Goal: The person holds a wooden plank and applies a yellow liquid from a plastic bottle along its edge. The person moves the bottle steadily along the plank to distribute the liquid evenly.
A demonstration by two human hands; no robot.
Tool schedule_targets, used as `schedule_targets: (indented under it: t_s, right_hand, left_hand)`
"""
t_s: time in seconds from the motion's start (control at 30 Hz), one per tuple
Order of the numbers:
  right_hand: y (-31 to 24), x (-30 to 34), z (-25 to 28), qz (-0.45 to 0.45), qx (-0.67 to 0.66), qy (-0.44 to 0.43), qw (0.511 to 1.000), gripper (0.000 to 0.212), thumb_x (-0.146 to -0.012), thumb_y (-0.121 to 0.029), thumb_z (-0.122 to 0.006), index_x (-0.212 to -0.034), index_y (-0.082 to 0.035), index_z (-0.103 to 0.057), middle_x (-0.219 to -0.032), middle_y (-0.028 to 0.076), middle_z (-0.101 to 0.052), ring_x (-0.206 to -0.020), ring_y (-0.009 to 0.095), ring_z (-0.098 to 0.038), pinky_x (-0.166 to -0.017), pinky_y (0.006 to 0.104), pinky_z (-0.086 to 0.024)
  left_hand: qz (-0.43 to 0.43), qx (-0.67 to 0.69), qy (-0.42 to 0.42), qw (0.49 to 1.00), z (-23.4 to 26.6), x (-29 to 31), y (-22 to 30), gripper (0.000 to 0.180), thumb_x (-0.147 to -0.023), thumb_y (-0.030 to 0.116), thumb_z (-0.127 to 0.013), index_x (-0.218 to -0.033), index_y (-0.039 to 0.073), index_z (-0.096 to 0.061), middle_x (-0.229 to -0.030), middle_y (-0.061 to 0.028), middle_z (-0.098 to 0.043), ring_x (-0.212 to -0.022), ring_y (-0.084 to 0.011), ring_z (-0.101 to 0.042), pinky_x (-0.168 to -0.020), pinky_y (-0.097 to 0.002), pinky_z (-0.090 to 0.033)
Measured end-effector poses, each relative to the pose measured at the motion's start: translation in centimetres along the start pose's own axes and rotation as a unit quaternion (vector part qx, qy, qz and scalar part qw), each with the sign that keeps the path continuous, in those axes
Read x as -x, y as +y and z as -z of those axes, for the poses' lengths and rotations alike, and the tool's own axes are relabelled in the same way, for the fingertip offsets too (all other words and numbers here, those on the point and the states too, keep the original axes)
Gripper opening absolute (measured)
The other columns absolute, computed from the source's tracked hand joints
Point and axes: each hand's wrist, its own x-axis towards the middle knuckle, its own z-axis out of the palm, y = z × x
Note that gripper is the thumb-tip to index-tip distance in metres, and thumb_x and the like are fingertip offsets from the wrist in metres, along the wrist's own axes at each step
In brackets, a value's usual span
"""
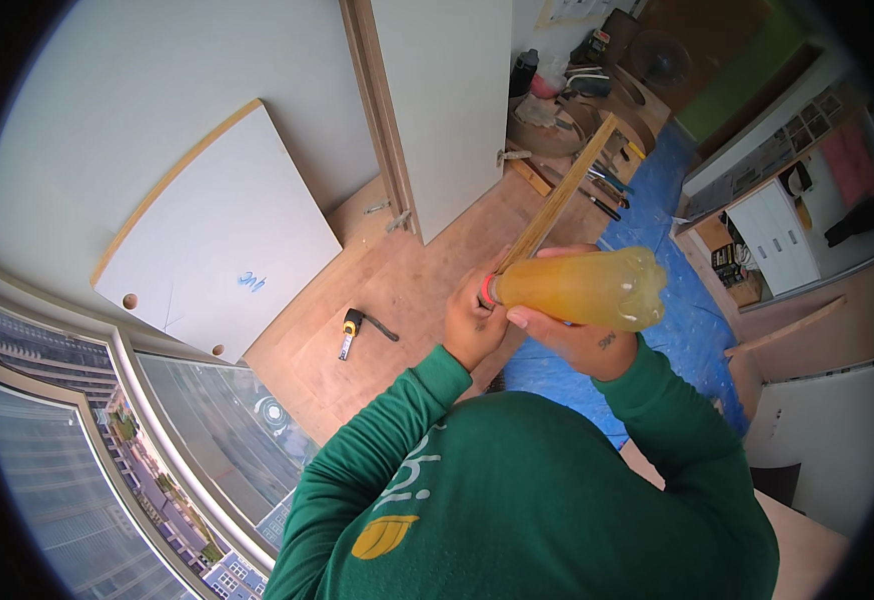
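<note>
My right hand (587, 345) is wrapped around a clear plastic bottle (582, 285) of cloudy yellow liquid. The bottle lies on its side, with its red-collared neck pointing left at my left hand (472, 320). That hand is closed at the near end of a long, narrow wooden strip (562, 200), which slants away to the far right. Its fingertips are partly hidden, and whether they also touch the bottle's neck cannot be made out. A yellow-and-black tape measure (351, 327) lies on the wooden work surface to the left, beside a dark strap-like piece (382, 328).
A white panel (222, 235) with wood edging leans at the left, above the window (157, 430). Beyond my hands stands a white door (447, 110) with hinges. Hand tools (607, 190) and curved wood pieces (587, 120) clutter the far right. Blue sheeting (692, 300) covers the floor.
</note>
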Motion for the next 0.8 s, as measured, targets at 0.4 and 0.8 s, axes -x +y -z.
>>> schedule_targets:
  t_s: [0.4,0.8]
  right_hand:
    - [0.3,-0.9,0.2,-0.008,-0.011,0.026,1.0,0.017,-0.09,-0.006,-0.083,-0.106,-0.002,-0.079,-0.103,0.009,-0.079,-0.093,0.019,-0.073,-0.087,0.0351,-0.058]
    - [0.8,0.1,0.0,-0.006,-0.008,0.032,0.999,0.024,-0.086,-0.005,-0.088,-0.108,-0.002,-0.078,-0.108,0.007,-0.077,-0.1,0.017,-0.072,-0.086,0.0338,-0.058]
  left_hand:
    - [0.031,-0.015,-0.008,0.999,-0.1,0.1,0.1,0.045,-0.096,0.013,-0.078,-0.14,0.005,-0.067,-0.119,-0.0186,-0.074,-0.106,-0.0319,-0.074,-0.094,-0.0379,-0.057]
    - [-0.011,0.008,0.015,1.0,-0.2,-0.1,0.0,0.046,-0.096,0.014,-0.078,-0.14,0.006,-0.067,-0.12,-0.0188,-0.074,-0.111,-0.0302,-0.074,-0.096,-0.0389,-0.057]
